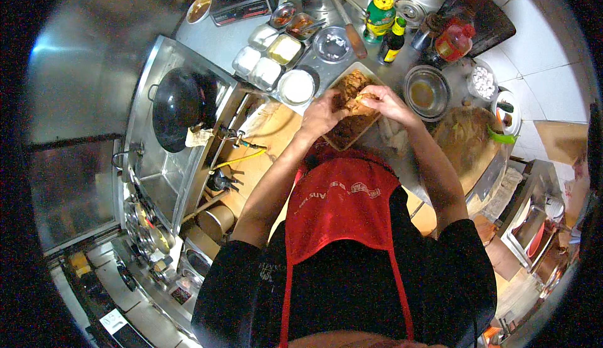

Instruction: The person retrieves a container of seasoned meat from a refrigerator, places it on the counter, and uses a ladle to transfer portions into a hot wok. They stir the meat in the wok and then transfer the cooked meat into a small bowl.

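Before me, at the counter's near edge, a rectangular tray [345,144] holds browned pieces of food [353,82] that look like cooked meat. Both hands are over it, with one golden-brown food piece [360,105] between them. My left hand [325,112] grips the piece's left side, its fingertips partly hidden. My right hand [387,104] pinches the upper right side with thumb and fingers. Just right of the tray lies a steel bowl [427,92] with some brown liquid. A white-filled round container [296,87] stands left of the tray.
Seasoning containers [266,72] stand at the left; a wooden-handled tool [355,42], a green jar [379,18] and a dark bottle [392,46] lie beyond the tray. A round chopping board [466,145] with a green pepper [502,136] is at right, a black wok [176,110] at left.
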A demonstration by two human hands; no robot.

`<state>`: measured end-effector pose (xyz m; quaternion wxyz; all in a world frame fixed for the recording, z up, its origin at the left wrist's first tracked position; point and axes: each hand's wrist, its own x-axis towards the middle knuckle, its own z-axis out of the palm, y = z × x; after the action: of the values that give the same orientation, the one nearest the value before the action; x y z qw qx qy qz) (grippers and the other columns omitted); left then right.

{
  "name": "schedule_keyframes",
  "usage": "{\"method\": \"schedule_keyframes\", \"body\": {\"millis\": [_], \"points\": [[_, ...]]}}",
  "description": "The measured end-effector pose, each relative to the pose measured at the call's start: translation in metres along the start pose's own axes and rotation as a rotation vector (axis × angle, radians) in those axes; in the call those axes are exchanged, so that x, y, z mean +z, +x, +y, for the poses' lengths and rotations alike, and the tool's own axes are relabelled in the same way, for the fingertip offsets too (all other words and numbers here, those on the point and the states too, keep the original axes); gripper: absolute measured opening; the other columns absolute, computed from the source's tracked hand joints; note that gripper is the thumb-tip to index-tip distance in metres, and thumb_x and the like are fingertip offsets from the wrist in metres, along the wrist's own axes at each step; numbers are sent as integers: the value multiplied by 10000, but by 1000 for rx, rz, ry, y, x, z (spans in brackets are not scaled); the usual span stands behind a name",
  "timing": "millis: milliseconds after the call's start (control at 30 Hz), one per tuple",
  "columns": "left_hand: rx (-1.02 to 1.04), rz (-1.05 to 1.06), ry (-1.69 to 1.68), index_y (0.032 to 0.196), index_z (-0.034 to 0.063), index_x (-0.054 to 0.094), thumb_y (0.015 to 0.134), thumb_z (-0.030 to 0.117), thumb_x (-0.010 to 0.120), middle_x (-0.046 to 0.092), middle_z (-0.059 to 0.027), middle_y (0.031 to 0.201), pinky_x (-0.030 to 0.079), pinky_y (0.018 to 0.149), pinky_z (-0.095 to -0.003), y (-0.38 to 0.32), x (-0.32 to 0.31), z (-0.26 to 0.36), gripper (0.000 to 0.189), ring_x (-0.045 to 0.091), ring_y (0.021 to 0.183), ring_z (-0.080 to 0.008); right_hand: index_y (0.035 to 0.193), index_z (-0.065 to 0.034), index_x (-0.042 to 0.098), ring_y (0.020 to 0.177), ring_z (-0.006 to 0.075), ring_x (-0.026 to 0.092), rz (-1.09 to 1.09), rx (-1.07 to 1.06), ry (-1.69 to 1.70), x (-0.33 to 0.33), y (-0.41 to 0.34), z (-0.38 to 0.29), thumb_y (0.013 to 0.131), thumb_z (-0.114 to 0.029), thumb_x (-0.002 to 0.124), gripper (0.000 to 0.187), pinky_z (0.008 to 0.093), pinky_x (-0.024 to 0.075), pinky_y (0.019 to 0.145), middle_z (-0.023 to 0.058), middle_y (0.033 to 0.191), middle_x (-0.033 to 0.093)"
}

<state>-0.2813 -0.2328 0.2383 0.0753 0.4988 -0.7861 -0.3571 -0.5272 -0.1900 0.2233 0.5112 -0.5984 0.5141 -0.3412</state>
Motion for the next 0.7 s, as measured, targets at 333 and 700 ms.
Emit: {"method": "schedule_keyframes", "body": {"millis": [333, 700], "points": [[224, -268, -110, 1258, 131, 655, 948, 353, 653, 644, -159, 1279, 435, 1044, -430, 28, 16, -2, 382, 569, 1227, -327, 1049, -13, 667, 874, 204, 655, 28, -38, -119, 1, 15, -25, 926, -96, 643, 150, 351, 522, 808, 113, 910, 705], [347, 4, -248, 1022, 15, 616, 963, 203, 589, 573, -196, 963, 442, 892, -473, 7, 15, -2, 199, 556, 997, -392, 1038, -22, 709, 870, 188, 672, 193, 3, -128, 10, 16, -8, 926, -99, 635, 155, 340, 528, 807, 99, 907, 727]]}}
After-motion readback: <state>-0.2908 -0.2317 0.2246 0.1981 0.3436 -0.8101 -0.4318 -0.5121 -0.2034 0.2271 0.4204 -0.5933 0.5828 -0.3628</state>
